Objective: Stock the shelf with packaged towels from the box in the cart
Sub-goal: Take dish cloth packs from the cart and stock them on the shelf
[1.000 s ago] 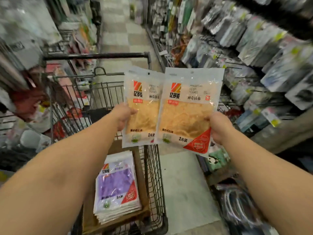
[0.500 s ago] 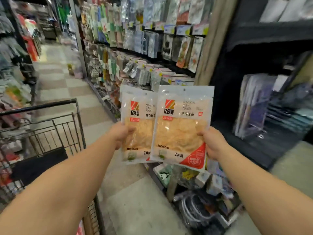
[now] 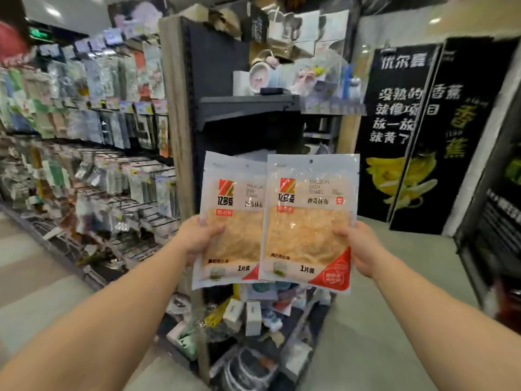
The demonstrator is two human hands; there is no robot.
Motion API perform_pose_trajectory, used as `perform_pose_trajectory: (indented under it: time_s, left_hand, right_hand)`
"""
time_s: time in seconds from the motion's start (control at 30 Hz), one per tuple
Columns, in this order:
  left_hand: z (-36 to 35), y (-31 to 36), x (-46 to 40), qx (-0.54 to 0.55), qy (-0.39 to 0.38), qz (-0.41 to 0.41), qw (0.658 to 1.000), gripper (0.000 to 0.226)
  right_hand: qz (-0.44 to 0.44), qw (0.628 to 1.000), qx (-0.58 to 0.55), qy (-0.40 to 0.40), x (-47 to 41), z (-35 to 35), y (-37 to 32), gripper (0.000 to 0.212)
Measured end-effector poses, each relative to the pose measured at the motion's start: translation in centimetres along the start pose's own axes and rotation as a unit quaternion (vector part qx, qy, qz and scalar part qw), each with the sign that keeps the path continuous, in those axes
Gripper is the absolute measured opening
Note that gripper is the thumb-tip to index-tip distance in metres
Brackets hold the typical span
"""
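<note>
A: We have two packaged towels up in front of us. The left towel pack [image 3: 232, 218] is pinched at its left edge by our left hand [image 3: 197, 239], thumb on the front face, the other fingers hidden behind.

B: And the right towel pack [image 3: 308, 221] sits in our right hand [image 3: 359, 249], that grip clamped on the pack's right edge in the same way. The right pack overlaps the left one, its left edge lying over the other's right side.

A: Both are upright, printed faces toward us, orange cloth showing through the clear film, a red corner at the lower right of each.

B: Just beyond them stands the dark end shelf [image 3: 248, 108] of the aisle. Its upper board carries a small clock and pale ornaments, too blurred for us to name more closely.

A: Near the floor, below the packs, its bottom tier [image 3: 253, 317] is crowded with small boxes and bags.

B: To the left, hanging racks [image 3: 93, 122] of packaged goods run away along the aisle. To the right, a black banana poster [image 3: 406, 136] with white lettering stands farther off.
</note>
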State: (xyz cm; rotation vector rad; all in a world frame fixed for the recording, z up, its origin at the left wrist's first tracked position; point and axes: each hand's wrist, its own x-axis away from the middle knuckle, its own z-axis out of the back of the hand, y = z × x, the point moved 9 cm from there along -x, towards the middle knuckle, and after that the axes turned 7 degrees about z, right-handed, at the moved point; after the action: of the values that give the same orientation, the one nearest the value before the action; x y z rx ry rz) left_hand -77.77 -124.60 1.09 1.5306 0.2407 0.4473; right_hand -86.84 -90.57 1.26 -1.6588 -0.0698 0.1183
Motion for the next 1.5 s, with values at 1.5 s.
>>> perform_pose_trajectory:
  time_s: [1.5]
  left_hand:
    - [-12.9,5.4,-22.3,0.076,0.061,0.015,0.995,0.011]
  right_hand:
    - [0.002,0.989,-0.045,-0.142,-34.9,1.0,0.4,0.026]
